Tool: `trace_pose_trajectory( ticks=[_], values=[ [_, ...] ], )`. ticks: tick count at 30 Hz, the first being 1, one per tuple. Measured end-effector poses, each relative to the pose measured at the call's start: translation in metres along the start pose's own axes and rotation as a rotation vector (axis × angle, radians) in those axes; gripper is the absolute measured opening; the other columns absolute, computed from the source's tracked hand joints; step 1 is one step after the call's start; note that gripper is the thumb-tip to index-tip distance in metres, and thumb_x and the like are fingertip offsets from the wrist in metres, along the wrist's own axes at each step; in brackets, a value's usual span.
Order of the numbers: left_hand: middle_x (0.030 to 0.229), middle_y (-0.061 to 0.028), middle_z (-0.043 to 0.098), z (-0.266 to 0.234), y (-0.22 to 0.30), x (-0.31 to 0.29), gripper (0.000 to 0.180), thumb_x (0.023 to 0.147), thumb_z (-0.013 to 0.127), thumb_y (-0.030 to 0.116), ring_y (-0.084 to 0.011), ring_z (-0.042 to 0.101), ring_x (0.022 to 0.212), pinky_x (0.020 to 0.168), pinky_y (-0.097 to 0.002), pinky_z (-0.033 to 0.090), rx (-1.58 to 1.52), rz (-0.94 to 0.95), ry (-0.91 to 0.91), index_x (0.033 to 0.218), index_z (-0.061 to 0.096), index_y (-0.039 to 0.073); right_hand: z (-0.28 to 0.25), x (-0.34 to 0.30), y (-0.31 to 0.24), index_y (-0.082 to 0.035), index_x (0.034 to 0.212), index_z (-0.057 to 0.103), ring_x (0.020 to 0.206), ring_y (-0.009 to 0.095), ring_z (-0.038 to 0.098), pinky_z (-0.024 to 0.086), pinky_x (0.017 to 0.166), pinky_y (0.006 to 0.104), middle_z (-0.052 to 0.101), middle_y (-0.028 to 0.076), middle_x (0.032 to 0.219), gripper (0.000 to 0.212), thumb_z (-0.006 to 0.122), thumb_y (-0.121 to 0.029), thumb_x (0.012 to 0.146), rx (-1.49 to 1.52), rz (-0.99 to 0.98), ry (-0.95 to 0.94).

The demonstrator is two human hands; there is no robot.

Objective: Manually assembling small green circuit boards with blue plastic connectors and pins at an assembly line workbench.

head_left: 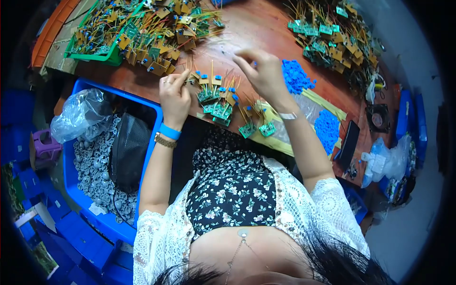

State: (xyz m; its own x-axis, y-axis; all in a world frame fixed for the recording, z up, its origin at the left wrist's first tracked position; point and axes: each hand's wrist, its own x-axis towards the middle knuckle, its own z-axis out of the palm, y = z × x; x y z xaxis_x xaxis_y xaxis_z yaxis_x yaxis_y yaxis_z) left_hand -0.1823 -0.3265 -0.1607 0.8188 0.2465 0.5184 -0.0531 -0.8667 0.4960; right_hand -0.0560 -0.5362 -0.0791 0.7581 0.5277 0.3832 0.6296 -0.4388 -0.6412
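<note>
My left hand (pixel 175 97), with a blue band at its wrist, is closed in a pinch at the table's front edge. Thin wires (pixel 190 64) stick out at its fingertips; what they join is mostly hidden. My right hand (pixel 262 75) hovers over the table with thumb and forefinger drawn together. A small blue bit shows by its fingers, but I cannot make out what they grip. Between and below the hands lie several small green circuit boards (pixel 221 111) with wires, tan boards and blue parts. Two more green boards (pixel 267 128) lie to their right.
Heaps of wired boards fill a green tray (pixel 114 58) at far left and the far right (pixel 339 45). Blue piles (pixel 295 76) (pixel 327 130) lie right of my hand. A blue bin (pixel 159 114) of grey round parts stands left; a black fan (pixel 377 118) sits right.
</note>
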Motion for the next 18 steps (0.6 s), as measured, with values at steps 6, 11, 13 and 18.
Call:
trace_pose_trajectory(
  ticks=[6, 11, 13, 18],
  values=[
    [0.141, -0.0247, 0.049, 0.005, 0.036, -0.017, 0.051, 0.09, 0.069, 0.024, -0.0383, 0.05, 0.13, 0.108, -0.0424, 0.04, -0.372, -0.144, -0.11, 0.135, 0.059, 0.004, -0.048, -0.127, -0.022, -0.008, 0.144, 0.047, 0.101, 0.035, 0.061, 0.052, 0.083, 0.042, 0.058, 0.017, 0.11, 0.085, 0.087, -0.016, 0.069, -0.441, 0.22, -0.388],
    [0.155, -0.0229, 0.035, 0.015, 0.054, -0.029, 0.086, 0.084, 0.074, 0.05, -0.0406, 0.036, 0.142, 0.115, -0.0615, 0.024, -0.212, -0.064, -0.229, 0.152, 0.039, 0.01, -0.01, -0.14, -0.013, 0.002, 0.147, 0.037, 0.104, 0.039, 0.059, 0.051, 0.088, 0.0447, 0.053, 0.022, 0.116, 0.094, 0.087, -0.012, 0.069, -0.279, 0.238, -0.321],
    [0.157, -0.0231, 0.03, 0.019, 0.062, -0.034, 0.095, 0.078, 0.077, 0.055, -0.0424, 0.032, 0.144, 0.115, -0.0651, 0.022, -0.228, -0.042, -0.235, 0.153, 0.037, 0.012, 0.009, -0.135, -0.008, 0.007, 0.146, 0.035, 0.107, 0.041, 0.058, 0.05, 0.092, 0.0446, 0.052, 0.024, 0.12, 0.094, 0.086, -0.011, 0.069, -0.21, 0.155, -0.199],
    [0.156, -0.0222, 0.033, 0.034, 0.068, -0.041, 0.087, 0.075, 0.082, 0.04, -0.0413, 0.034, 0.142, 0.114, -0.0543, 0.03, -0.192, -0.034, -0.158, 0.148, 0.045, 0.013, 0.055, -0.109, 0.001, 0.015, 0.145, 0.029, 0.117, 0.046, 0.054, 0.049, 0.097, 0.0443, 0.048, 0.03, 0.129, 0.09, 0.076, -0.003, 0.07, -0.046, 0.107, -0.105]
  ],
)
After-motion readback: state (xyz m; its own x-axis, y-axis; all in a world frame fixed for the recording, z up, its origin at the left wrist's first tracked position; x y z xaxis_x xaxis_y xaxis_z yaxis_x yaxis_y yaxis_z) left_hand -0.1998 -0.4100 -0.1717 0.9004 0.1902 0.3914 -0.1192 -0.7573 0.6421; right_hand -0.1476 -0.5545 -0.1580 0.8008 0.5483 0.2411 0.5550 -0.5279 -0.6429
